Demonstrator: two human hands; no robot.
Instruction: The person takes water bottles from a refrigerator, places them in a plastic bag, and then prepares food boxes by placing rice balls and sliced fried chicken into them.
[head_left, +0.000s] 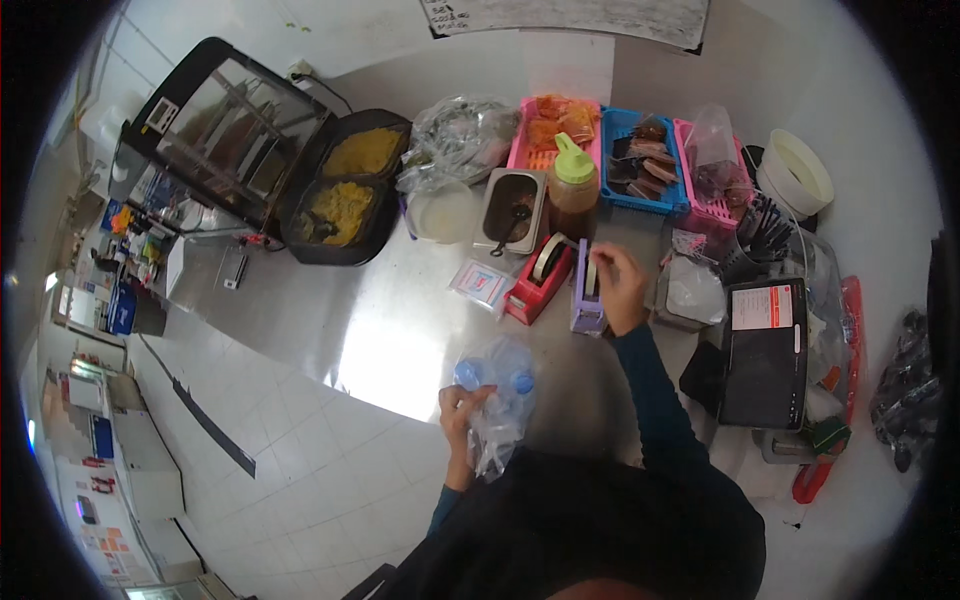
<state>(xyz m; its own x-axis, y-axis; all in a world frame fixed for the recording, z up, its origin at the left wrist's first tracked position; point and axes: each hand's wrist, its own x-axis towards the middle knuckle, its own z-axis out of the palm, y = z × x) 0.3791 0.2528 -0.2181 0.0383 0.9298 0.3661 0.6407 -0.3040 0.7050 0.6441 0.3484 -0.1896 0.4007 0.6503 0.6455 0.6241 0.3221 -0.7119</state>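
My left hand grips the gathered neck of a clear plastic bag. Inside the bag are two water bottles with blue caps, held over the near edge of the steel counter. My right hand is at the purple tape dispenser, its fingertips beside the tape roll; whether they pinch the tape is hidden. Just left of it stands a red tape dispenser with its own roll. A small printed packet lies next to the red dispenser.
A squeeze bottle with a green cap and a steel pan with a ladle stand behind the dispensers. Farther back are a pink basket and a blue basket of packets. A tablet stands right; black food trays sit left.
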